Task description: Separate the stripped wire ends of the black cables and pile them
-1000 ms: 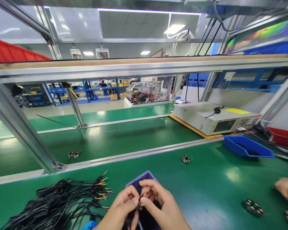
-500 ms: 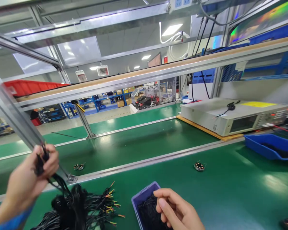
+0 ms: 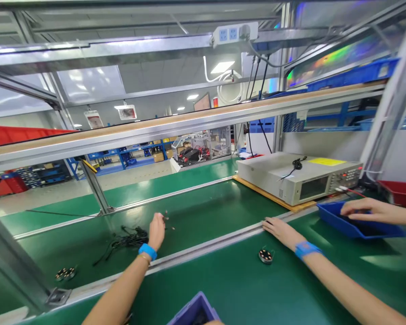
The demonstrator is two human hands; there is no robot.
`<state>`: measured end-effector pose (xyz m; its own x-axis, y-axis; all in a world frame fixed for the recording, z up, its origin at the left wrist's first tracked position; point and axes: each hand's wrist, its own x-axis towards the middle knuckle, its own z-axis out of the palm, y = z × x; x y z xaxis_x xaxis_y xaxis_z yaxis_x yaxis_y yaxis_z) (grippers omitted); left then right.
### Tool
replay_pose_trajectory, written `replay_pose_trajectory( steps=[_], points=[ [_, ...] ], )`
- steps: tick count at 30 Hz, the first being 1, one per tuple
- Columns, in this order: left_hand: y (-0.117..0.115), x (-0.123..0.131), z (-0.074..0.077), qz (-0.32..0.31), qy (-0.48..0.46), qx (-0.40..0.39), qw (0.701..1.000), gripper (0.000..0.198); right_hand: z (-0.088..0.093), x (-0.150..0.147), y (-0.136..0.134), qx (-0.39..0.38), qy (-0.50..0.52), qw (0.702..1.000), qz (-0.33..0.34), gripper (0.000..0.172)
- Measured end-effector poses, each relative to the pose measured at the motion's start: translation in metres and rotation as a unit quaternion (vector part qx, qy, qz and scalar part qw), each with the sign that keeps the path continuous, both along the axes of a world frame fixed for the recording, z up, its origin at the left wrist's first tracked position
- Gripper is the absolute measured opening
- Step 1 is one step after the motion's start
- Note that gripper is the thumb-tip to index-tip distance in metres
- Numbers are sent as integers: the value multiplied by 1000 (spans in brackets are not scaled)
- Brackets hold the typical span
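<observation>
My left hand, with a blue band on its wrist, reaches over the far green mat. Its blurred fingers close on a bundle of thin black cables, which trails out to the left. A few small ends show beyond the fingertips. At the bottom edge, the purple bin is partly cut off, with black contents. A sliver of my right hand lies against it, fingers out of sight. A round coil-like part rests on the near mat; similar small parts lie at the far left.
From the right, a co-worker's banded hand rests by the metal rail. The co-worker's other hand dips into a blue tray. A grey bench instrument stands behind. A metal post rises at left.
My left hand has moved from the left to the far mat, where cables now lie. My right hand has dropped mostly out of view. The co-worker's two hands have appeared.
</observation>
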<state>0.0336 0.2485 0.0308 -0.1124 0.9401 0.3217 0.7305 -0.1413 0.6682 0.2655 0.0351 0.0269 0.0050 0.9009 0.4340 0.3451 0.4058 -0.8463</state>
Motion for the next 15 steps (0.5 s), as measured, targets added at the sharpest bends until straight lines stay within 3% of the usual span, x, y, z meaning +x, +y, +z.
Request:
replay_pose_trajectory(
  steps=[3, 6, 8, 11, 13, 15],
  points=[
    [8, 28, -31, -20, 43, -52, 998, 32, 20, 34, 39, 29, -15, 999, -41, 31],
    [14, 27, -34, -47, 91, -75, 992, 33, 37, 64, 70, 50, -21, 995, -78, 29],
    [14, 14, -25, -76, 122, -74, 987, 33, 41, 79, 79, 60, -21, 993, -99, 27],
    [1, -23, -1, -121, 164, -64, 977, 34, 33, 77, 69, 59, -21, 992, -112, 50],
    [-20, -59, 18, -139, 190, -63, 970, 33, 17, 54, 49, 48, -26, 994, -95, 46],
    [-53, -106, 35, -145, 219, -73, 962, 29, -5, 19, 22, 37, -32, 998, -49, 28]
  ],
)
